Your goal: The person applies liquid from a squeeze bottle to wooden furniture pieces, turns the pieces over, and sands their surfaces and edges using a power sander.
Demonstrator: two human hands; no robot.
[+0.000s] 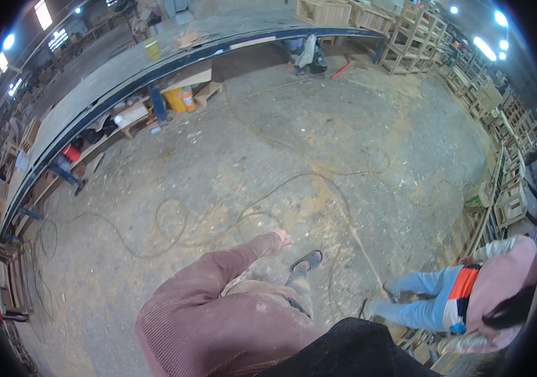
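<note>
One left grip (284,238) (pink-sleeved) above floor (230,163)

Left arm (234,259) bent, reaching forward, left hand (284,237) bare

Left hand (284,237) tiny, finger pose unclear; right hand out of sight. Black shape (351,352) cut by lower edge, can't ID. Co-worker (512,269): hands too small to read. Dark stuff (92,136) under bench (114,80) unidentifiable. Wood frames (512,204) far right fade into dark rim.
</note>
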